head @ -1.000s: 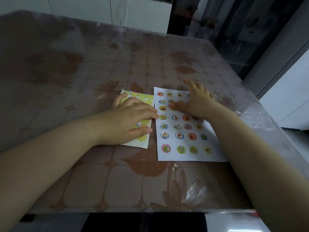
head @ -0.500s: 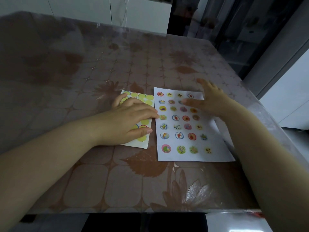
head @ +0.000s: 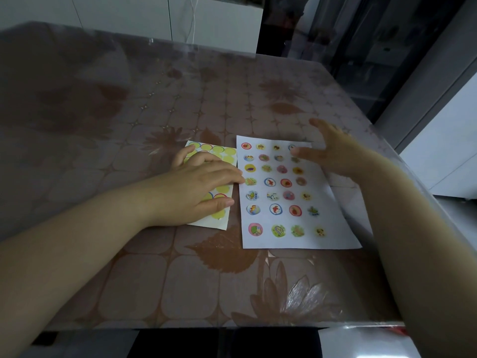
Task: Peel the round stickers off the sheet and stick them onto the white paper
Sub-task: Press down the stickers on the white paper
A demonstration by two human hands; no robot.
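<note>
Left grip [head: 196,189]: spread flat, pinning sheet [head: 222,150] to worktop [head: 129,280], likely steadying it for peeling. Right grip [head: 335,151]: splayed, empty, above paper [head: 335,220], far right.

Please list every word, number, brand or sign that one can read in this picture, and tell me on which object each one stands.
No text can be read in this view.
Round stickers on the white paper: small pictures only; any letters are too small and blurred to tell.
Sticker sheet: yellow circles, no writing visible; the left hand covers much of it.
Table: leaf and flower pattern, no words.
</note>
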